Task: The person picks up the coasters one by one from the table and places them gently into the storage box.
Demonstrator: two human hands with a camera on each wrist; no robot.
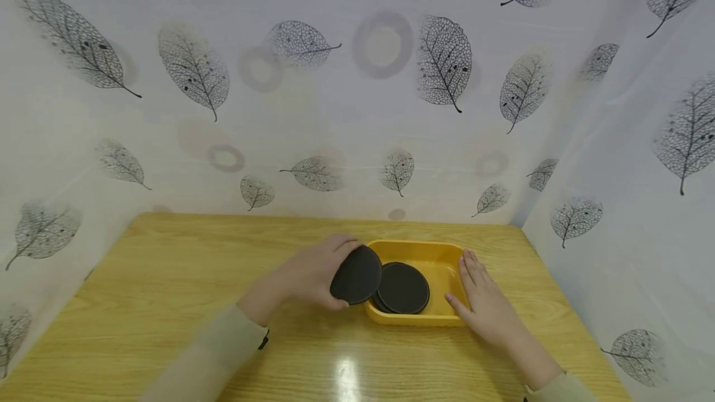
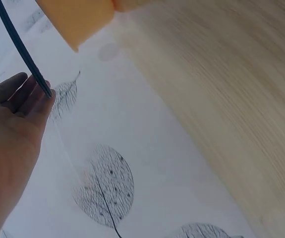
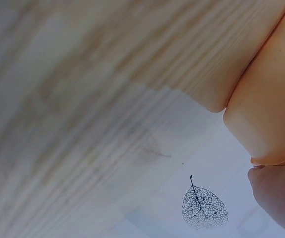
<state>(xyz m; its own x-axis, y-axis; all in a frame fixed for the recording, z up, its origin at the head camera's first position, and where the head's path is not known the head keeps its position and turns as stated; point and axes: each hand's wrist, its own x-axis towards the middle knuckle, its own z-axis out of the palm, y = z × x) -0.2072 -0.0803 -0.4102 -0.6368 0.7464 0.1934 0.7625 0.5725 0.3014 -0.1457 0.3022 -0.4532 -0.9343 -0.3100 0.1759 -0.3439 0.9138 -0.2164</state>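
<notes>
My left hand grips a black round coaster by its edge, thumb low and fingers along the top. The coaster is tilted over the left end of a yellow rectangular tray. Seen edge-on, the same coaster makes a thin dark strip in the left wrist view. Inside the tray, toward its left side, lies a black coaster overlapping another one underneath. My right hand rests on the tray's right rim, fingers extended along it and thumb over the inside.
The tray stands on a wood-grain table, near its far edge. A white covering printed with dark leaves rises behind the table and along its right side.
</notes>
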